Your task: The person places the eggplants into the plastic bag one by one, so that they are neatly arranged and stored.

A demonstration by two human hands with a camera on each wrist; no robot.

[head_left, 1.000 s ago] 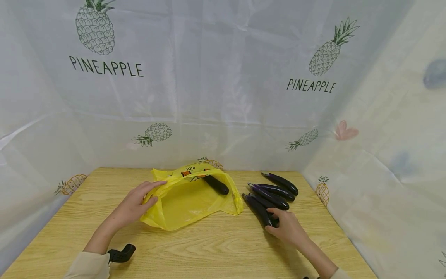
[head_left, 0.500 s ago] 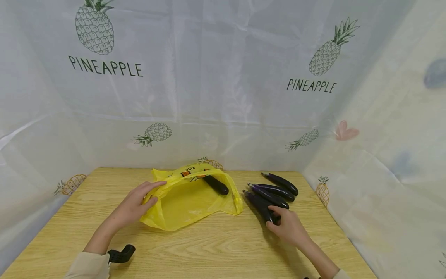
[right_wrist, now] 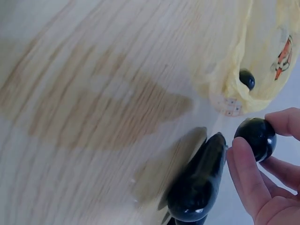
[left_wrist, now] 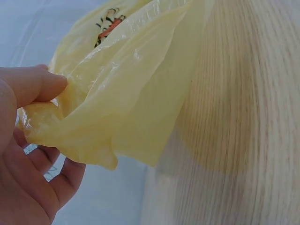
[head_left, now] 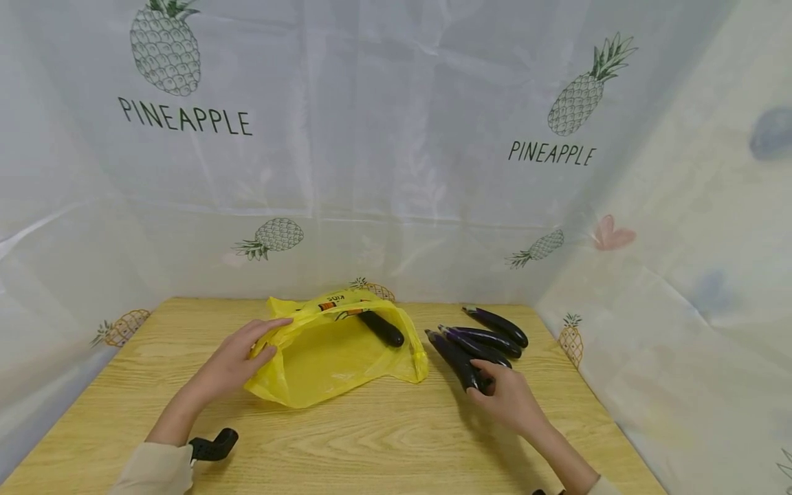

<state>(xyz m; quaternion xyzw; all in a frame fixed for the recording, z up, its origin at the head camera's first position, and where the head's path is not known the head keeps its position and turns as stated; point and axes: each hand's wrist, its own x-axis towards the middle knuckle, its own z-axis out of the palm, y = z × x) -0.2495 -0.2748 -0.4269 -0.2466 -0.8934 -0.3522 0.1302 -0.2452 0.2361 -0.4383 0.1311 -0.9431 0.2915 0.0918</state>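
Observation:
My left hand (head_left: 235,361) pinches the left side of the mouth of a yellow plastic bag (head_left: 309,368), with the thumb and fingers on the film in the left wrist view. The bag lies on its side, its mouth gaping toward me. One dark purple eggplant (head_left: 383,328) lies inside, its round end showing and its other end hidden under printed film. Right of the bag, my right hand (head_left: 507,399) grips an eggplant (head_left: 454,359) by its blunt end (right_wrist: 255,138), between thumb and fingers. Its stem end points away toward the bag. Beside it lie several more eggplants (head_left: 495,326).
Everything lies on a wood-grain table (head_left: 371,447). A pale curtain (head_left: 396,172) printed with pineapples hangs behind the table and along both sides. A black wrist mount (head_left: 213,445) sticks out beside my left sleeve.
The eggplant in my right hand has risen and shifted slightly away and left, separating from the others. My left hand keeps its hold on the bag.

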